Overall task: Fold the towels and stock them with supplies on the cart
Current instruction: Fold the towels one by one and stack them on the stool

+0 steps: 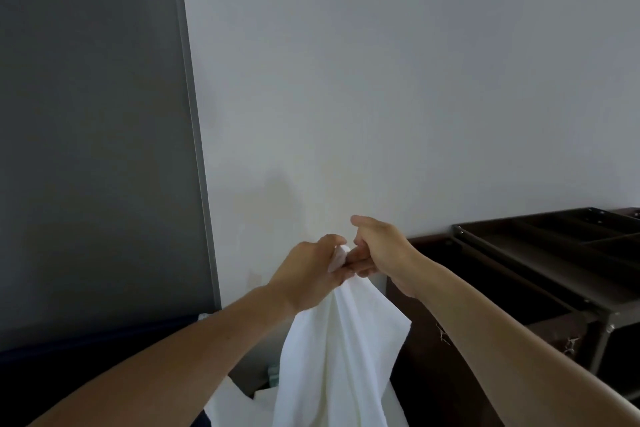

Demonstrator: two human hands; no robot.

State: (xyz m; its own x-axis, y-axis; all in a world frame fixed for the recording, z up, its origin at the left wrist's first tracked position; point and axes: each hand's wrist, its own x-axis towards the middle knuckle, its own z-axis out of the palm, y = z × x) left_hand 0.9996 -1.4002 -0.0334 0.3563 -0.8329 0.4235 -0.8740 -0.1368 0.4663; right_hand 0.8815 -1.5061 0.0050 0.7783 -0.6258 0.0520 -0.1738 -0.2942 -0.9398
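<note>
A white towel [341, 350] hangs down in front of me, gathered at its top edge. My left hand [308, 274] pinches that top edge, a white corner showing between its fingers. Right beside it, my right hand [379, 248] closes on the same edge, its fingers touching those of the left. Both hands are raised at chest height before the wall. The dark brown cart [554, 263] stands to the right, its top tray split into compartments. The towel's lower part runs out of the frame at the bottom.
A pale wall [381, 80] fills the background, with a grey door [97, 149] on the left bearing small stickers. More white cloth [232, 402] lies low at the bottom, near a dark blue edge at lower left.
</note>
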